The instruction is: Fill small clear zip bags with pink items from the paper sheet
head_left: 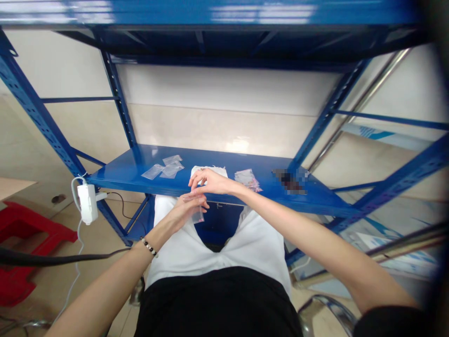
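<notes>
My left hand (pixel 185 211) is closed on a small clear plastic zip bag (pixel 198 217), just in front of the shelf's front edge. Something small and pinkish shows at the bottom of that bag. My right hand (pixel 212 181) hovers just above the left one, near the top of the bag, its thumb and fingertips drawn together. Whatever is between those fingertips is too small to make out. Behind the right hand lies a white sheet or cloth (pixel 219 170) with tiny items on it, partly hidden by the hand.
Several flat clear bags (pixel 171 167) lie on the blue shelf (pixel 140 157) to the left. Filled bags (pixel 247 179) are piled right of the white sheet. A blurred-out dark object (pixel 290 181) rests farther right. A white power strip (pixel 87 204) hangs at the left post; an upper shelf (pixel 224 14) is overhead.
</notes>
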The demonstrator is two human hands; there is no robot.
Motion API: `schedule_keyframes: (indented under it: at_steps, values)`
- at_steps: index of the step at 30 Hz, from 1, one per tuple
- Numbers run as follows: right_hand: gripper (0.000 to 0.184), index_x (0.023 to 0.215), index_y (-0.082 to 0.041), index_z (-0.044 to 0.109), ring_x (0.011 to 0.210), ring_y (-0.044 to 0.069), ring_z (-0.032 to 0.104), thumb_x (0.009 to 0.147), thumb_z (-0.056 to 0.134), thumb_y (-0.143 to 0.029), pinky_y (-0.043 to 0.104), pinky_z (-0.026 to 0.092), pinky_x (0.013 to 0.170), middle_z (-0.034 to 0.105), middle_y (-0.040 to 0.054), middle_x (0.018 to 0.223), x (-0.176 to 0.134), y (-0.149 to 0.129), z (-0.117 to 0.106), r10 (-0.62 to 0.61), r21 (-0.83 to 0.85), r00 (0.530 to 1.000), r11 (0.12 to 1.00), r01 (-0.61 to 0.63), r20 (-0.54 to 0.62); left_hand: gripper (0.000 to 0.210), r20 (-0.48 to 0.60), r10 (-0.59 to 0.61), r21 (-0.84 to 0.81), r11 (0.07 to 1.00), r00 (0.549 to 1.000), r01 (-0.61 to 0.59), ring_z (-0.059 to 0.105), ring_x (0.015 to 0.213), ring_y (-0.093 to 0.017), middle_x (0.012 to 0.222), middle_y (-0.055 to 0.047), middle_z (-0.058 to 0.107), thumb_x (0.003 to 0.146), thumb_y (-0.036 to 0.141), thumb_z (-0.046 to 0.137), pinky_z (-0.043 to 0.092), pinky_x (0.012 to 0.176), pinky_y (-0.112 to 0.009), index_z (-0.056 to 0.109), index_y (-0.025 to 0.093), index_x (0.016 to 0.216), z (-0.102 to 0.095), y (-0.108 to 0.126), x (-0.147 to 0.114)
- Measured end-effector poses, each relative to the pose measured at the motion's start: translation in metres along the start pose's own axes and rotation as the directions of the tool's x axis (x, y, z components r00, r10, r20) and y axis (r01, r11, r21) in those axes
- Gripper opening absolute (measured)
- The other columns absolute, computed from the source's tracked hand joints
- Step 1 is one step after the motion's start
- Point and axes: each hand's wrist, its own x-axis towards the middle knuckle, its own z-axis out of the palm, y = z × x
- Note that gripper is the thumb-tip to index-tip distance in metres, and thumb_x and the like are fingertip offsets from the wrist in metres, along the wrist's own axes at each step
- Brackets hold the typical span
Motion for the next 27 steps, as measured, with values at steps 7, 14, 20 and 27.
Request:
schedule_keyframes:
  at_steps: [7,14,20,27]
  values:
    - [0.03,0.079,-0.016,0.077,0.087,0.017,0.063,0.089,0.061,-0.04,0.026,0.046,0.08,0.072,0.0057,0.09,-0.008,-0.004,0.005,-0.015,0.016,0.999,1.0,0.016,-0.039,0.027,0.035,0.013,0.012,1.0,0.999,-0.014,0.065,0.079,-0.019,0.079,-0.007,0.064,0.073,0.029,0.079,0.055,0.073,-0.031,0.067,0.01,0.087,0.006,0.007,-0.009]
    - [0.032,0.092,-0.013,0.075,0.082,0.015,0.064,0.09,0.059,-0.04,0.023,0.047,0.072,0.073,0.0073,0.09,-0.001,0.029,-0.004,0.163,0.187,0.933,0.977,-0.106,-0.32,0.027,0.076,-0.021,0.034,0.999,0.997,0.018,0.065,0.076,-0.019,0.076,-0.005,0.063,0.075,0.034,0.077,0.054,0.071,-0.031,0.065,0.013,0.088,0.008,0.011,-0.006]
    - [0.026,0.1,-0.012,0.072,0.071,0.013,0.066,0.093,0.052,-0.027,0.02,0.049,0.064,0.072,0.007,0.08,0.005,0.078,-0.007,0.363,0.269,0.763,0.929,-0.253,-0.535,0.024,0.029,-0.138,0.404,0.907,0.99,0.115,0.064,0.067,-0.018,0.069,-0.007,0.069,0.073,0.035,0.077,0.049,0.062,-0.027,0.066,0.015,0.081,-0.001,-0.005,-0.005]
    - [0.018,0.096,-0.018,0.075,0.079,0.015,0.07,0.087,0.06,-0.019,0.021,0.049,0.071,0.075,0.0053,0.088,0.032,0.1,-0.026,0.383,-0.265,0.803,0.803,-0.534,-0.457,0.022,0.032,-0.161,0.416,0.9,0.986,0.133,0.066,0.079,-0.02,0.081,-0.01,0.073,0.074,0.033,0.076,0.049,0.069,-0.028,0.069,0.016,0.086,0.004,-0.006,-0.005]
